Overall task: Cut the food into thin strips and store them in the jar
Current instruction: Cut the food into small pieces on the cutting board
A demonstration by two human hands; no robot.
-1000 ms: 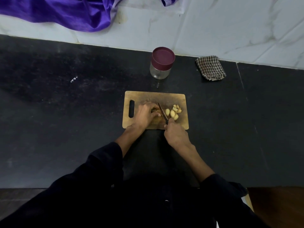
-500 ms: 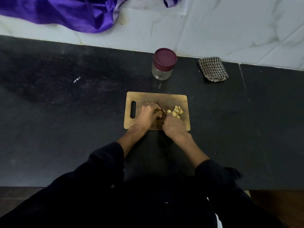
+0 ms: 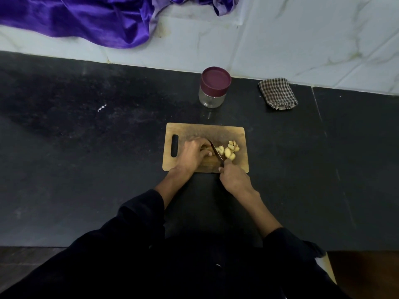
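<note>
A wooden cutting board [image 3: 194, 130] lies on the black counter. Pale yellow cut pieces of food [image 3: 229, 150] sit in a small heap on its right half. My left hand [image 3: 193, 153] curls over an uncut piece of food, which its fingers mostly hide. My right hand [image 3: 234, 180] grips the handle of a knife [image 3: 214, 150]; the blade slants between my left fingers and the heap. A glass jar [image 3: 212, 88] with a maroon lid on stands behind the board.
A folded checked cloth [image 3: 277, 93] lies at the back right of the counter [image 3: 86, 147]. Purple satin fabric [image 3: 86, 18] drapes over the white tiled wall at the upper left. The counter's front edge runs just under my sleeves.
My right hand has drawn back toward me from the board, and the knife blade shows again between my left fingers and the heap. My left hand stays on the food.
</note>
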